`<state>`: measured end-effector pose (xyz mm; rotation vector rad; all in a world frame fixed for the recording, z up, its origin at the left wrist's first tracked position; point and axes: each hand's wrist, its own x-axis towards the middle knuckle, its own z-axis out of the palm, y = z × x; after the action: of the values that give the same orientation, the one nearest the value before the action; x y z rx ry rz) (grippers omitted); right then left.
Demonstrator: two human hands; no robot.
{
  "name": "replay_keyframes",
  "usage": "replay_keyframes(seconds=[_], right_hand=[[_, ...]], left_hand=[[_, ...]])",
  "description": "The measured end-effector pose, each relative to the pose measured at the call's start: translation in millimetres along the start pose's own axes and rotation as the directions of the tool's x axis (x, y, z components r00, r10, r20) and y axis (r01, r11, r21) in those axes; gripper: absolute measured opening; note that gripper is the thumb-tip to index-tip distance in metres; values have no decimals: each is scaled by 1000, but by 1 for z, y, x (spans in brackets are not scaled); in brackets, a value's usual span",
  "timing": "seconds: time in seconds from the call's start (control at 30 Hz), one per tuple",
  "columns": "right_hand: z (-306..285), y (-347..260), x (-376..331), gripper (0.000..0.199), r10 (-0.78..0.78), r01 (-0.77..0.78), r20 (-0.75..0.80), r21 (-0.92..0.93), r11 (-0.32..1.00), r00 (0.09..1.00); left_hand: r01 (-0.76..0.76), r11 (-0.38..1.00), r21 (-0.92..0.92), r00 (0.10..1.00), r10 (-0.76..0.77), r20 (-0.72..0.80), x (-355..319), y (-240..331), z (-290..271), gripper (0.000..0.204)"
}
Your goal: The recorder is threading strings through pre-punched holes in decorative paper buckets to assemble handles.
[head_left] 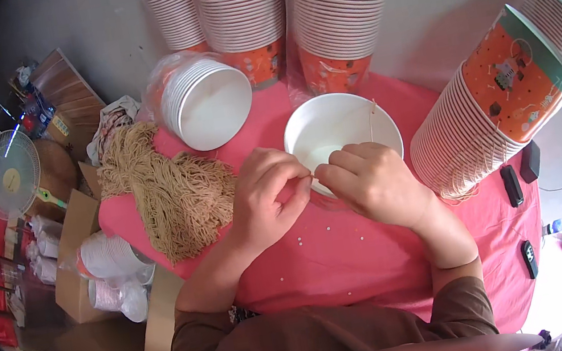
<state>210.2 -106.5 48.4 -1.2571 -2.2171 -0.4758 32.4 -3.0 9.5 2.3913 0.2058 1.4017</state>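
- Near the middle of the pink-covered counter (340,269), head view: white bucket (338,118) stands mouth up; thin cord (371,126) hangs against the right side of its inner wall.
- Left hand (266,196): thumb and forefinger pinched at the near rim. Right hand (373,179): fingers curled closed, tips meeting the left's. Whatever lies between them is too small to identify; possibly a cord end.
- Risk, judged: a fine end could slip from the pinch, since so little seems to be gripped.
- Toward the left edge: cord bundle (182,198), loosely heaped, just beside the left forearm. A sleeve or wrist catching a strand could tangle it.
- Toward the near edge: small white beads (328,228), loose; a brushing forearm could roll them off.
- Toward the right edge: nested buckets (460,125) lie tilted, pale strands (461,189) at their lower end. A right-elbow knock could shift them.
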Motion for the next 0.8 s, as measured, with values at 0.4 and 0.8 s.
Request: replay_keyframes(seconds=[0.4, 0.8], right_hand=[[-23, 5, 1, 23, 3, -12, -73, -116, 993, 997], [-38, 22, -1, 23, 51, -111, -315, -176, 978, 948]], left_hand=[[255, 927, -274, 966, -233, 112, -4, -8, -3, 12], [230, 958, -170, 970, -212, 120, -7, -10, 0, 11]])
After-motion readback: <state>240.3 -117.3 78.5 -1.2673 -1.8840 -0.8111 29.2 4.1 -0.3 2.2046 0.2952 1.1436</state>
